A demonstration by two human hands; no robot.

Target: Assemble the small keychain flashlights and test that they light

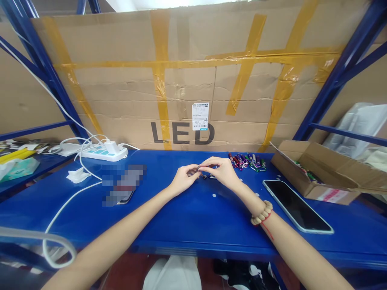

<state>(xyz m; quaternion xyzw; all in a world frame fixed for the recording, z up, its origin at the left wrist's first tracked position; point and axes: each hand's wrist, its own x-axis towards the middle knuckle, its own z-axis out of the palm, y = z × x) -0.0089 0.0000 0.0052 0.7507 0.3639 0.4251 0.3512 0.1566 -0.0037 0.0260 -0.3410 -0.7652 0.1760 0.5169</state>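
Note:
My left hand (185, 178) and my right hand (223, 172) meet above the middle of the blue table (181, 217), fingertips pinched together. Between them is a tiny dark piece (198, 167), too small to name and mostly covered by the fingers. Just below my right hand lie a few small metallic parts (205, 176), partly hidden by it. To the right of that hand, near the table's back edge, is a pile of small coloured metal cylinders with clips (246, 161), which look like keychain flashlights.
An open cardboard box (314, 177) with small items inside stands at the right. A phone (298, 205) lies before it. At the left are a power strip (104, 152), loose white cables (65, 201) and a blurred-out phone (127, 185). A large cardboard sheet (127, 96) stands behind the table.

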